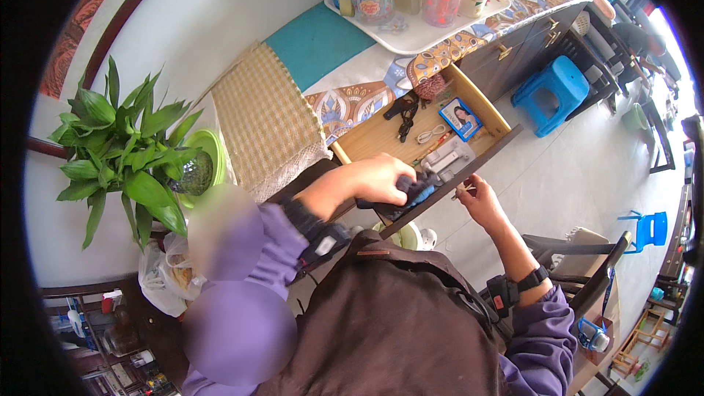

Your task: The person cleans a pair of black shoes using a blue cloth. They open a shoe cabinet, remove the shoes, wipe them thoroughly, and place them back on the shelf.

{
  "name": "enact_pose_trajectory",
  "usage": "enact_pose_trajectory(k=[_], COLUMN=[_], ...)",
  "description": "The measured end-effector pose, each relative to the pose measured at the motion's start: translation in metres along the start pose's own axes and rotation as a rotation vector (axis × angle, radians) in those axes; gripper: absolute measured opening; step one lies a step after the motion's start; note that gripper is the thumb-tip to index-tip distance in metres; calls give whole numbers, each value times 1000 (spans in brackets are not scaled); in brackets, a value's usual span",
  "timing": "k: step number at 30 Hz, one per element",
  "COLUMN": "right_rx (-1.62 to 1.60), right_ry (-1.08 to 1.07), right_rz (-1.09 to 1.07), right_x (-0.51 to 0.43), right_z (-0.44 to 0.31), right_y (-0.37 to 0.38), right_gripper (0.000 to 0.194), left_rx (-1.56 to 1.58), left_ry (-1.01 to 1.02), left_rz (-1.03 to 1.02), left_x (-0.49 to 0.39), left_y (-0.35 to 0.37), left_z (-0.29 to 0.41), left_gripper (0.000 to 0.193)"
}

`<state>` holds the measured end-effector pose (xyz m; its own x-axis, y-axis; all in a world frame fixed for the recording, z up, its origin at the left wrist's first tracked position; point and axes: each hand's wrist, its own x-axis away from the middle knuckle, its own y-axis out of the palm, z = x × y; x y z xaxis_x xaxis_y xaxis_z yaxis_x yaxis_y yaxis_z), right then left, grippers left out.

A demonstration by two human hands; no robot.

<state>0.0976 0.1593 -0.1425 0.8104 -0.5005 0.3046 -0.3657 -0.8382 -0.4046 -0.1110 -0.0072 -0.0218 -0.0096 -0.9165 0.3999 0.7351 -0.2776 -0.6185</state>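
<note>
In front of me a wooden drawer [379, 132] is pulled out of a dark cabinet. My left hand [385, 179] reaches into its near end, fingers curled on a dark cloth item [421, 184] with a blue patch. Outside the dark drawer front, my right hand [479, 203] pinches a small pale piece that looks like the drawer handle [459, 192]. Beside the cloth lies a grey plastic device [448, 159]. Farther along are a coiled white cable [430, 134], a blue-edged box [460, 119], a black cord [407, 115] and a reddish knobbly ball [430, 88].
A white tray [407, 44] of cups stands on the cabinet top, near a woven mat [264, 115]. Left is a leafy plant [132, 159] in a green pot. A blue stool [553, 96] stands beyond the drawer; a dark chair [594, 264] is at my right. Someone [638, 38] is far back.
</note>
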Motion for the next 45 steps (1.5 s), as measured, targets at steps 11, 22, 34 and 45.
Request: enact_pose_trajectory(k=[11,22,34,45], right_rx=[-239,-334,-372,-465], right_ry=[-96,-88,-51,-48], right_rz=[-65,-273,-279,-275], right_x=[-76,-136,-146,-124], right_z=[-47,-74,-83,-14], right_y=[30,50,53,20], right_gripper=[52,62,65,60], left_rx=[468,121,79,-57], left_ry=[-25,-228,-282,-321], left_rz=[1450,1557,1545,1553], left_x=[125,113,112,113], left_y=[-25,-1,2,0], left_z=[-65,-106,-102,-110], left_gripper=[43,41,44,43])
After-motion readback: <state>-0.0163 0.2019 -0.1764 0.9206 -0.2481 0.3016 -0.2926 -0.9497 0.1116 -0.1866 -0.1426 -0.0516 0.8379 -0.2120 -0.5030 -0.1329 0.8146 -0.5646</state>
